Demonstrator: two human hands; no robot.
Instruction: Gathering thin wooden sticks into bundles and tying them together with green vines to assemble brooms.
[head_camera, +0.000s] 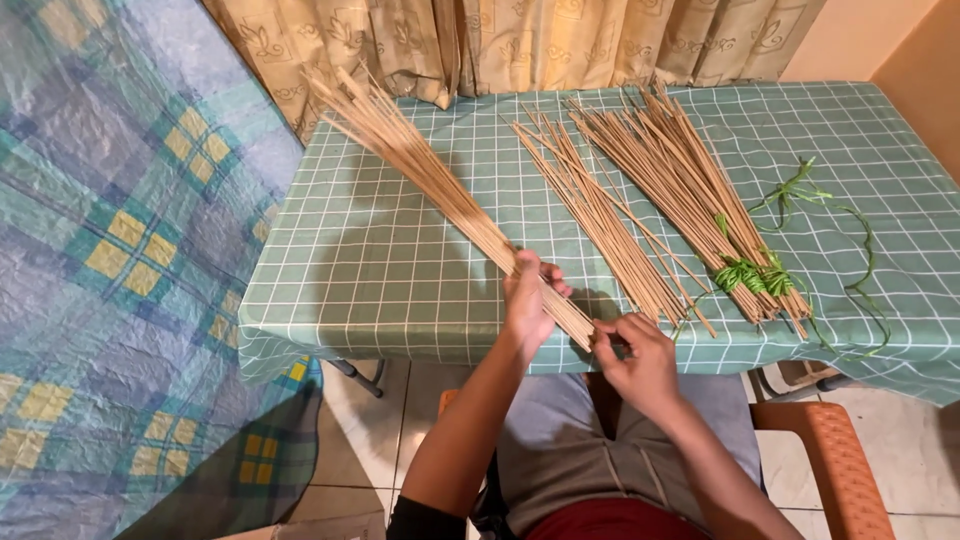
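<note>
Seated person's lap, in grey cloth with a dark red strip at the waist, fills the bottom centre, with an orange plastic chair arm (835, 455) at five o'clock. Both bare forearms reach up to the near edge of a table covered in a green cloth with a white grid pattern (370, 270). The left hand (528, 300) is curled tight around a long bundle of thin, straight, pale tan sticks (420, 165), which fans out toward eleven o'clock and overhangs the far table corner. The right hand (635, 350) pinches the bundle's near end, fingers bent; the exact grip is hard to make out.

At one o'clock from the hands lies a loose flat spread of the same tan sticks (590, 205). Just beyond it, a thicker sheaf of sticks (680, 170) is bound near its lower end with bright green ribbon (755, 275), whose thin tails curl across the cloth toward three o'clock. Beige patterned curtains (520, 40) hang at twelve o'clock. A blue, teal and yellow plaid fabric (120, 250) covers everything at nine o'clock.
</note>
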